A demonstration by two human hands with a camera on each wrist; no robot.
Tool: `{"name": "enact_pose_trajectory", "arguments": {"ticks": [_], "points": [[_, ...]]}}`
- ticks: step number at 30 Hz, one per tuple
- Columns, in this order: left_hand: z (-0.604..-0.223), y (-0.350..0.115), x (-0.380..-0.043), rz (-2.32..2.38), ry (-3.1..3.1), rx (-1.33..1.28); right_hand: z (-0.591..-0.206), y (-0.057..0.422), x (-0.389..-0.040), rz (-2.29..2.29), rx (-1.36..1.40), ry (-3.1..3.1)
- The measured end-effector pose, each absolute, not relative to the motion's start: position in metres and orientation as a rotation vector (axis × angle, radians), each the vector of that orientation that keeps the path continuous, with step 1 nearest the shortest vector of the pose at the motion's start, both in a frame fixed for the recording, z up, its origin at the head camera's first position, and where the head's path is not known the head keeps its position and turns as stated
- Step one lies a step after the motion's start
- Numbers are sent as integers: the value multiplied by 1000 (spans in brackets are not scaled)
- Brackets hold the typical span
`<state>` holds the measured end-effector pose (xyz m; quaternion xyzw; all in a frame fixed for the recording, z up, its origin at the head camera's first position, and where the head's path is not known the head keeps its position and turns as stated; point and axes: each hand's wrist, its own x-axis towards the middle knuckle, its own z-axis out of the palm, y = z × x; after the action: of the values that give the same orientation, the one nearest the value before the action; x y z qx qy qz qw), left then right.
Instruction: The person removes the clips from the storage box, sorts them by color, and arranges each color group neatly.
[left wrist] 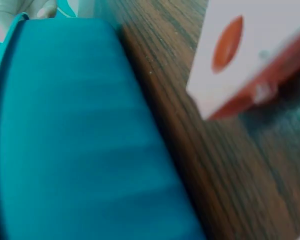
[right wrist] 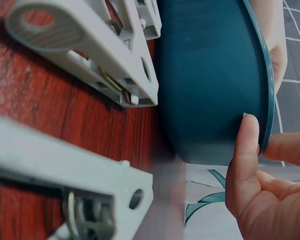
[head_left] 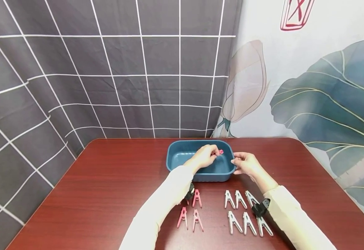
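Note:
A blue plastic bin [head_left: 185, 177] stands at the back of the table. My left hand [head_left: 204, 156] reaches over its near wall and pinches a pink clothespin [head_left: 221, 152] above the bin floor; much of the clothespin is hidden by the fingers. At the bin's right end my right hand [head_left: 245, 163] grips the rim, with thumb and fingers on either side of the wall, as the right wrist view shows with the hand [right wrist: 270, 185] at the bin's corner [right wrist: 215, 145].
Several pink clothespins [head_left: 196, 198] lie in front of the bin, some partly covered by the left wrist. Several grey-white clothespins [head_left: 245, 223] lie in two rows near the right forearm. A grey grid curtain [head_left: 116, 86] hangs behind the red-brown table [head_left: 107, 194].

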<state>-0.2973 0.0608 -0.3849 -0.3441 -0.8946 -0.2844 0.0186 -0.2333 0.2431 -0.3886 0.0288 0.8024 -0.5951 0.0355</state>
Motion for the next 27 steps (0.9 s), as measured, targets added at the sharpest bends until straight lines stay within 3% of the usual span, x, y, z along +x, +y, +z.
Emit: {"name": "enact_pose_trajectory", "arguments": {"ticks": [27], "points": [[-345, 7, -274, -1296, -2672, -999, -388, 241, -230, -1760, 78, 2522]]}}
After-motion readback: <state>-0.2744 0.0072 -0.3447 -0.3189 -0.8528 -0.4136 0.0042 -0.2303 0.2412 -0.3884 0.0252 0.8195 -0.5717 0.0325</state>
